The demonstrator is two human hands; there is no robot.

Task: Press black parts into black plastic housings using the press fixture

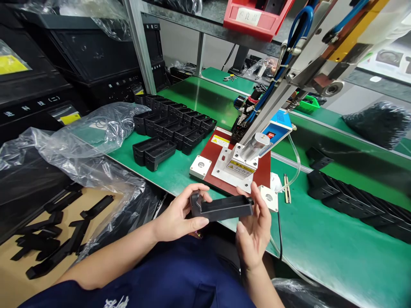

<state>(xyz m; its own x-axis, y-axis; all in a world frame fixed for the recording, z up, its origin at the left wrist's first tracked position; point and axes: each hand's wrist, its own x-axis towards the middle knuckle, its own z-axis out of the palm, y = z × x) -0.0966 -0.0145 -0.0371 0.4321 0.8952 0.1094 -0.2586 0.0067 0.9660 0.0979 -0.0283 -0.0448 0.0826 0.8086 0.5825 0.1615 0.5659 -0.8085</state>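
Note:
A black plastic housing (224, 208), long and trough-shaped with a raised end, is held level in front of my body. My left hand (183, 214) grips its raised end, thumb in front and fingers behind. At the opposite end, the fingers of my right hand (255, 226) are closed around the housing's tip. Just beyond my hands stands a small press (245, 158) on a dark red base plate (212, 164). White square button boxes (201, 166) sit at its two front corners.
Rows of black housings (160, 152) stand left of the press. More black parts (356, 201) line the bench (321, 231) at right. A box with loose black parts (96, 207) and plastic film (105, 128) is at lower left. A red bin (247, 19) sits on the shelf above.

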